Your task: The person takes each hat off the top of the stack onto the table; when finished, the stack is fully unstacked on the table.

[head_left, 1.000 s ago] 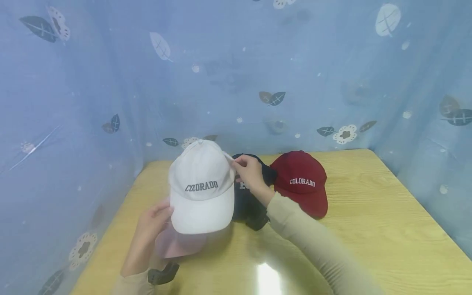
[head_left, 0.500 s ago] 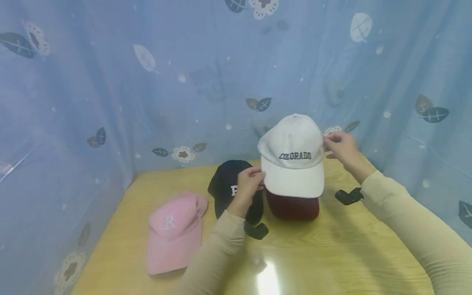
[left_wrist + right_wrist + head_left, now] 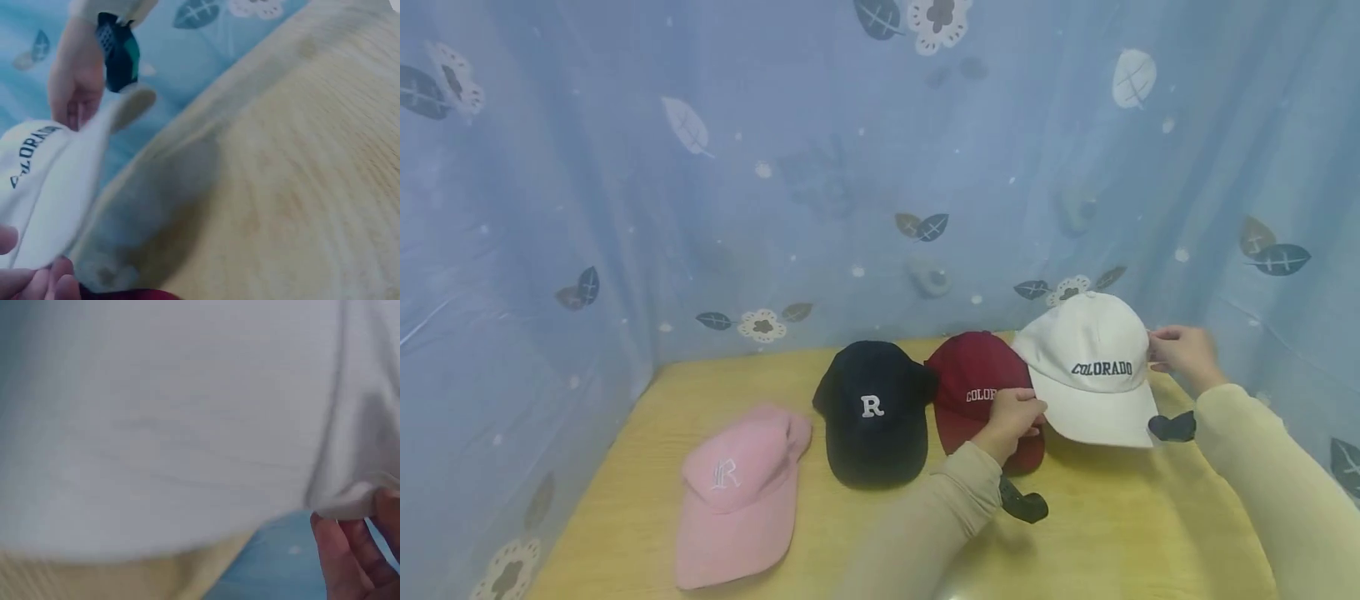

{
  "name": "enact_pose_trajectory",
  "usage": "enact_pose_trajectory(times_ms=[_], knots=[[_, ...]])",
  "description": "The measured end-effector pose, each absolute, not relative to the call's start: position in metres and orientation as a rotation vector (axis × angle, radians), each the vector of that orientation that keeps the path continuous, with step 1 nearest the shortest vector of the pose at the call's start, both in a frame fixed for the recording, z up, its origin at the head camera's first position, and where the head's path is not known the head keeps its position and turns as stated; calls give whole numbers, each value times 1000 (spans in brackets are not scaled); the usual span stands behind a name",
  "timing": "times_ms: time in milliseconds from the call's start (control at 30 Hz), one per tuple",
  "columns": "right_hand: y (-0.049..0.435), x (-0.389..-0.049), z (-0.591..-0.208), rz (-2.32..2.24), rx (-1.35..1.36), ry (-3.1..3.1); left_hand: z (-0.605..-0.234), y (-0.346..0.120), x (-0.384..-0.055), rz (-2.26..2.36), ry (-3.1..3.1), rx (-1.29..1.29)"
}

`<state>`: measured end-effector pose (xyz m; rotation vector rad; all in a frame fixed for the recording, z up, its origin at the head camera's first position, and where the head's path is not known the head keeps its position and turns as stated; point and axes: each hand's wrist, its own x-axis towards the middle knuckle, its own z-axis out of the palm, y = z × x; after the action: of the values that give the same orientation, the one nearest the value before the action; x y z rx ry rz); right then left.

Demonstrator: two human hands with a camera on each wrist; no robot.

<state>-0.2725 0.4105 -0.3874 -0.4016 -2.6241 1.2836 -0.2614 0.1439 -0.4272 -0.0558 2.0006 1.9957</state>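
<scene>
A white baseball cap (image 3: 1093, 358) lettered COLORADO is held between both hands at the right of the row, its brim toward me. My left hand (image 3: 1013, 419) pinches the left edge of its brim, in front of the red cap (image 3: 973, 367). On the opposite side my right hand (image 3: 1186, 354) pinches the cap's edge; in the right wrist view its fingers (image 3: 340, 550) and thumb grip the white fabric. In the left wrist view the brim (image 3: 69, 181) hangs above the table, a shadow under it.
On the wooden table (image 3: 850, 550) lie a black cap (image 3: 872, 450) with a white R and, farther left, a pink cap (image 3: 737, 533). A blue patterned curtain (image 3: 820, 167) encloses the back and both sides. Black wrist devices (image 3: 1022, 500) sit on the arms.
Both hands have carried the white cap from above the pink cap, across the black and red caps, to the right end of the row, and lowered it. The head view has shifted slightly.
</scene>
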Motion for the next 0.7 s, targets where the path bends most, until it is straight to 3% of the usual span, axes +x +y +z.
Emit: enact_pose_trajectory(times_ms=[233,700], knots=[[428,-265,-427,1194,-472,-2625,-445,159,-249,1853,1941,24],[419,-271,-433,1067,-593,-2752,-445,162,-253,1609,1959,34]])
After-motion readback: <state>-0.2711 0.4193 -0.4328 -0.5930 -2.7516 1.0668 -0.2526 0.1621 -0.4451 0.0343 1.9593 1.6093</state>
